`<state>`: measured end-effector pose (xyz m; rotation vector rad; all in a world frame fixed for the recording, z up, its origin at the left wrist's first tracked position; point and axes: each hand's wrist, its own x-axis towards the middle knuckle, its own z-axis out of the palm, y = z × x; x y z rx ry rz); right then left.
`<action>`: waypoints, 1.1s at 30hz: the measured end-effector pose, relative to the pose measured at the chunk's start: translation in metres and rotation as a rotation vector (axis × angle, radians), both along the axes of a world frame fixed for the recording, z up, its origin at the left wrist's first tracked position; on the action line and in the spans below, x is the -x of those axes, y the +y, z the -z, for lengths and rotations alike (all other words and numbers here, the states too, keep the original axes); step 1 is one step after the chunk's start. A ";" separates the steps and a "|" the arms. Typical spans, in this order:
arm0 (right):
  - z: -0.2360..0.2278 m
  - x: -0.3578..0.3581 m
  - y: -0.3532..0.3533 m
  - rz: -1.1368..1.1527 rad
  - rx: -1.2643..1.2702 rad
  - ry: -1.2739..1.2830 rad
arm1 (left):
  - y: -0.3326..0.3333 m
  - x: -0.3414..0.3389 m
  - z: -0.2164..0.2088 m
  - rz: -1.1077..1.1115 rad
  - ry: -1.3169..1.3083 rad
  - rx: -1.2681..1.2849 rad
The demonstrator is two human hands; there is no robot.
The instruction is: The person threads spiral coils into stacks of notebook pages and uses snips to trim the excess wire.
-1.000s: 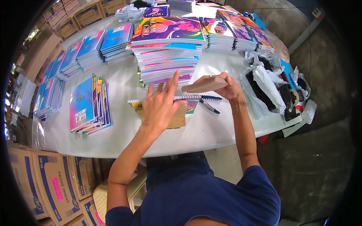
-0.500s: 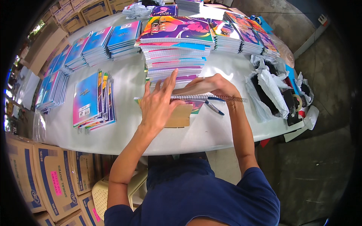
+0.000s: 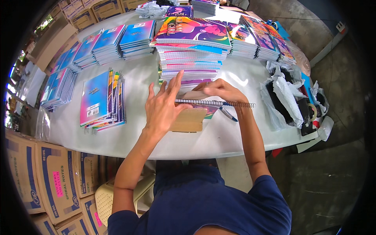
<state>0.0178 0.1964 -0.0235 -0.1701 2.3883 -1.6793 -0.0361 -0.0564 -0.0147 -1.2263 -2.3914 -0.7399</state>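
A spiral notebook [image 3: 197, 102] lies before me with its bound edge toward me; a loose end of wire coil [image 3: 246, 105] sticks out rightward across my right wrist. My left hand [image 3: 161, 107] rests at the notebook's left part, fingers stretched and spread, thumb along the bound edge. My right hand [image 3: 225, 91] is curled over the notebook's right part, its fingertips partly hidden. Below the bound edge are a piece of brown cardboard [image 3: 188, 120] and part of a colourful cover. A pen [image 3: 228, 114] lies beside my right forearm.
A tall notebook stack [image 3: 192, 58] stands just beyond my hands. Blue-pink notebook piles [image 3: 135, 35] line the left, with a smaller fanned pile [image 3: 95, 98] nearer. Torn wrapping [image 3: 284, 98] and a tape roll [image 3: 312, 111] lie right. Cartons [image 3: 58, 176] stand below the table's left.
The view has shifted slightly, so the table's things appear farther right. My right hand's fingers have moved a little along the notebook; my left hand keeps nearly the same pose.
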 end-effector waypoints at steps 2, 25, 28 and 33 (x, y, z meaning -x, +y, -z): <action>0.012 0.005 -0.001 0.014 0.299 0.007 | -0.004 0.001 -0.001 -0.007 0.011 0.012; -0.016 0.018 -0.064 0.176 0.847 0.024 | -0.038 0.024 0.025 0.061 -0.743 -0.732; -0.023 0.035 -0.044 -0.063 -0.049 -0.029 | -0.037 0.031 0.036 0.148 -0.701 -0.817; -0.009 0.033 -0.056 -0.031 0.346 0.179 | -0.041 0.034 0.043 0.131 -0.708 -0.809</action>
